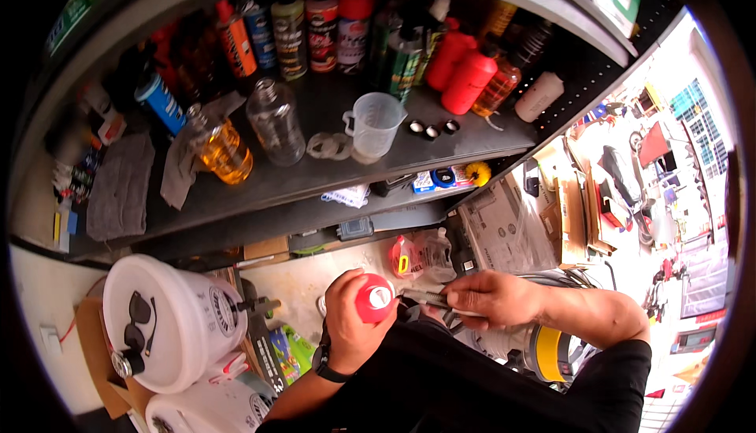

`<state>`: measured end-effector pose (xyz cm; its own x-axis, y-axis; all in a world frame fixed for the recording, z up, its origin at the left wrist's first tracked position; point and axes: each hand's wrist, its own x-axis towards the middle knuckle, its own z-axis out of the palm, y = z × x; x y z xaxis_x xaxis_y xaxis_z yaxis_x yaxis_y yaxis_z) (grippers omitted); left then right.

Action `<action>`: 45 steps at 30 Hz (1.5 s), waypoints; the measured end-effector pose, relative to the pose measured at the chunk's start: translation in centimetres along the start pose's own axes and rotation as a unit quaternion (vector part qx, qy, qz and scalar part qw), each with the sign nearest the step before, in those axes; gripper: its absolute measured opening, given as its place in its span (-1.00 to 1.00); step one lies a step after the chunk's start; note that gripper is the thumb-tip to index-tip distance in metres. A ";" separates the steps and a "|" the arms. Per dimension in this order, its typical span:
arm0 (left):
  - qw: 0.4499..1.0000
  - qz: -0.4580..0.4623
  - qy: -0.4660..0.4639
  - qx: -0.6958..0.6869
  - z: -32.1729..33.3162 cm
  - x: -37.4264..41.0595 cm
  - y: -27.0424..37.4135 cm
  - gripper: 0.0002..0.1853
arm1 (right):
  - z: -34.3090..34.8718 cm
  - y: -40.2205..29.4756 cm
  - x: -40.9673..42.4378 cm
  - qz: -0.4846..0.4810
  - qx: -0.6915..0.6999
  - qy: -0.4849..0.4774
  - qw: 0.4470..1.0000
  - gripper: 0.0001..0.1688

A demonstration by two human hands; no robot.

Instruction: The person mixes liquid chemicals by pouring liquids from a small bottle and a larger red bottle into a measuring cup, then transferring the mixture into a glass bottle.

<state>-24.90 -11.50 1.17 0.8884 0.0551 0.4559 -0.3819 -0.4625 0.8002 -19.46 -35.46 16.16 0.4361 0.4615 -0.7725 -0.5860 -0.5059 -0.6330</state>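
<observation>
My left hand (342,329) is wrapped around a red plastic bottle (369,313), its uncapped white mouth facing up towards me. In my right hand (496,300) is a slim metal tool that looks like a utility knife (424,297). Its tip points at the bottle's mouth and sits just beside it; whether they touch I cannot tell. On the shelf ahead stand a translucent measuring jug (376,123), a clear bottle (274,125) and a bottle of amber liquid (223,152). Three small black caps (432,133) lie right of the jug.
Product bottles (289,40) line the back of the black shelf (283,190), with two red bottles (469,83) at its right. Grey cloths (121,185) lie left. A white bucket (183,315) carrying sunglasses (140,321) stands at lower left. Jugs (406,258) rest on the floor.
</observation>
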 end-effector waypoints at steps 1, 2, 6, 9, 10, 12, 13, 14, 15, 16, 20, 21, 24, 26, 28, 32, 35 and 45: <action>1.000 -0.001 0.008 -0.001 0.0 0.2 0.0 -0.21 | -0.8 0.3 0.1 -0.028 -0.007 0.015 0.999 -0.49; 1.000 -0.008 0.013 -0.005 -0.1 0.4 0.0 -0.21 | -2.2 0.6 0.2 -0.027 -0.006 0.053 0.998 -0.49; 0.999 -0.022 0.006 -0.036 -0.3 1.2 0.4 -0.22 | -10.5 3.1 3.1 -0.195 -0.102 0.286 0.933 -0.69; 0.998 -0.033 -0.013 -0.054 -0.1 1.5 0.5 -0.22 | -18.8 4.9 6.3 -0.226 -0.418 0.511 0.716 -0.59; 0.997 -0.036 -0.021 -0.062 0.0 1.6 0.5 -0.23 | -20.9 5.0 7.2 -0.201 -0.433 0.521 0.707 -0.56; 0.997 -0.042 -0.034 -0.060 0.0 2.0 0.7 -0.24 | -24.9 4.7 9.6 -0.192 -0.486 0.522 0.674 -0.52; 0.996 -0.037 -0.041 -0.067 0.2 2.1 0.8 -0.24 | -26.4 4.6 10.4 -0.196 -0.524 0.518 0.647 -0.51; 0.996 -0.033 -0.047 -0.074 0.5 2.3 0.8 -0.24 | -27.8 4.7 10.8 -0.199 -0.560 0.514 0.619 -0.51; 0.995 -0.032 -0.050 -0.076 0.4 2.2 0.8 -0.24 | -28.4 4.5 11.3 -0.207 -0.546 0.521 0.624 -0.50; 0.995 -0.026 -0.055 -0.074 0.5 2.4 1.0 -0.24 | -29.1 4.3 11.7 -0.214 -0.531 0.527 0.628 -0.49; 0.995 -0.031 -0.062 -0.078 1.3 3.2 1.7 -0.24 | -30.5 4.8 13.5 -0.276 -0.497 0.534 0.625 -0.47; 0.993 -0.034 -0.069 -0.091 1.5 3.4 1.8 -0.24 | -30.4 5.3 13.4 -0.283 -0.488 0.539 0.625 -0.47; 0.990 -0.043 -0.091 -0.096 1.5 3.7 2.2 -0.23 | -25.3 3.7 11.9 -0.359 -0.461 0.582 0.565 -0.43; 0.987 -0.047 -0.109 -0.107 1.6 3.9 2.1 -0.23 | -19.4 0.9 9.7 -0.446 -0.427 0.499 0.608 -0.45; 0.985 -0.033 -0.114 -0.125 1.7 4.0 1.7 -0.25 | -12.8 -1.6 7.1 -0.545 -0.410 0.325 0.656 -0.50; 0.974 -0.064 -0.157 -0.154 1.4 3.8 1.5 -0.22 | -5.4 -3.7 5.2 -0.637 -0.407 0.088 0.649 -0.65; 0.966 -0.074 -0.181 -0.169 1.2 3.8 1.5 -0.19 | -4.5 -4.0 5.4 -0.638 -0.438 0.048 0.632 -0.70; 0.960 -0.065 -0.190 -0.195 -0.3 3.3 1.1 -0.19 | -2.6 -5.2 5.5 -0.632 -0.501 -0.001 0.591 -0.68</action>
<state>-22.50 -11.54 3.69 0.9359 -0.2704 0.2258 -0.2614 -0.1030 0.9597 -12.21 -32.23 15.13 0.0914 0.9329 0.3482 0.9065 0.0668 -0.4169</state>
